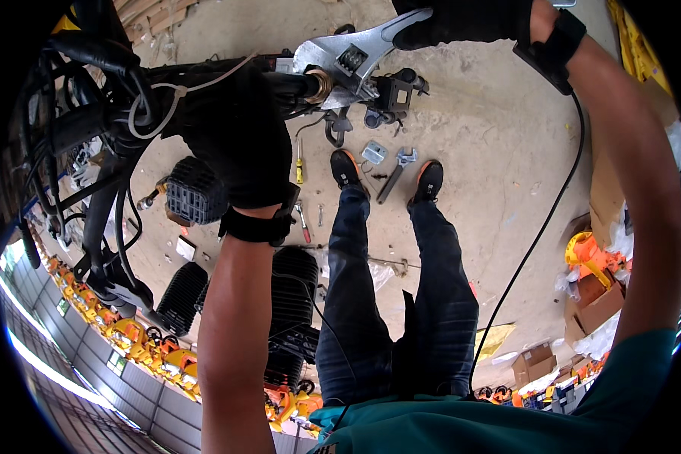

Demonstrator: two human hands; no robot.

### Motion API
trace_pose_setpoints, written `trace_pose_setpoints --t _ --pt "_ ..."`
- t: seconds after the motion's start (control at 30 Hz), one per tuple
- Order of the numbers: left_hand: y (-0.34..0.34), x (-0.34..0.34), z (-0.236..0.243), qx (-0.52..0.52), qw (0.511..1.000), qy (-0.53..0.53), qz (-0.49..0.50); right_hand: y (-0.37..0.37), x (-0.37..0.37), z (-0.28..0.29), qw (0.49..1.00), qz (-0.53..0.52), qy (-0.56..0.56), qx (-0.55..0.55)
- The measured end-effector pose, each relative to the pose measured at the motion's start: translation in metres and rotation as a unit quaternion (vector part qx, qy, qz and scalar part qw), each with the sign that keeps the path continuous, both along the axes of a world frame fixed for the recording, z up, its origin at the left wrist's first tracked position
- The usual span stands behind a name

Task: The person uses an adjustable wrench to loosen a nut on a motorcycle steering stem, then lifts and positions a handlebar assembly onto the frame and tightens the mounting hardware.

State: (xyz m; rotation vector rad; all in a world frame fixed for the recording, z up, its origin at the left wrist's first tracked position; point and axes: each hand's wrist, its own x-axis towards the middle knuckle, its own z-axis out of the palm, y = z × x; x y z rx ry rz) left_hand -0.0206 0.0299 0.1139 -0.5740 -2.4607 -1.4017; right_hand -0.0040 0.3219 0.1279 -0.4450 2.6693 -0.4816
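Observation:
In my right hand (465, 24), black-gloved and closed, is the handle end of a large silver adjustable wrench (372, 44). Its jaws sit at a brass-coloured nut (322, 85) on the end of a black bar (289, 83). My left hand (238, 144), also gloved in black, wraps over that bar to the left of the nut; its fingertips are hidden. A loose white cable tie (180, 92) loops around black hoses beside my left hand. Just beyond the nut is a small black box-shaped part (393, 94).
A machine frame with black hoses (98, 129) fills the left side. Near my shoes lie another adjustable wrench (396, 174), a metal bracket (374, 152), a yellow-handled screwdriver (300, 166) and a red-handled tool (303, 221). Cardboard boxes (533, 365) stand at the right.

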Motion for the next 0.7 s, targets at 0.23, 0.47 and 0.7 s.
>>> trace_pose_setpoints --t 0.23,0.47,0.7 --pt "0.009 0.001 0.008 -0.001 0.999 -0.032 -0.013 0.0 0.02 0.013 0.999 -0.045 -0.016 0.016" --pt "0.009 0.006 0.011 -0.008 1.0 -0.019 -0.003 -0.018 0.084 -0.028 0.978 -0.058 0.198 -0.035" --pt "0.004 0.006 0.005 0.082 0.995 -0.048 -0.029 -0.131 0.182 -0.039 0.902 -0.36 0.009 -0.236"
